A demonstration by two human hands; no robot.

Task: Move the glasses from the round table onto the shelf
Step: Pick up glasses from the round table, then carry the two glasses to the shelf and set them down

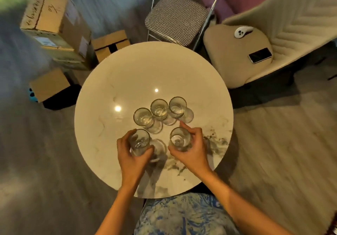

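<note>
My left hand (132, 159) grips glass A (139, 140), right hand (191, 150) grips glass B (180, 137), lower-ctr table (109, 88). Three glasses (159, 109) just behind; chair (176, 15) upper ctr, boxes (54, 28) upper left.

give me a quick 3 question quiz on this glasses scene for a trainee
1. How many glasses are on the round table, counting the two being gripped?
2. True or false: the left hand and the right hand each grip one glass.
3. Which thing lies on the beige chair beside the table? A) a smartphone B) a cardboard box C) a glass

Key
1. Five: the left held glass, the right held glass, and three free ones, the left glass, the middle glass and the right glass.
2. True.
3. A, the smartphone; a white controller lies there too.
</note>
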